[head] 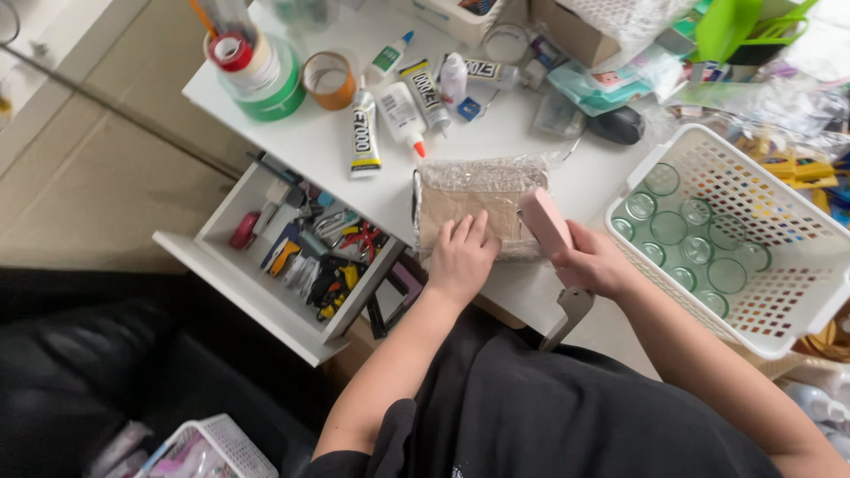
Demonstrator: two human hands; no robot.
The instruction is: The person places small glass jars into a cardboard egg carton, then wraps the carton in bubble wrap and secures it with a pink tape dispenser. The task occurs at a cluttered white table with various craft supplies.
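Observation:
A flat brown package [478, 199] wrapped in clear plastic film lies on the white table [328, 137] near its front edge. My left hand [460, 257] presses flat on the package's near side, fingers spread. My right hand [595, 264] grips a pink hand-held tool [546, 223] with a grey metal handle hanging below it [569, 314]. The tool's pink head rests against the right end of the package.
A white basket [801, 274] with several glass jars stands at the right. An open drawer [266, 292] full of tools juts out at the left. Glue tubes [363, 133], tape rolls [329, 80] and clutter fill the table's back. A black seat [80, 372] lies lower left.

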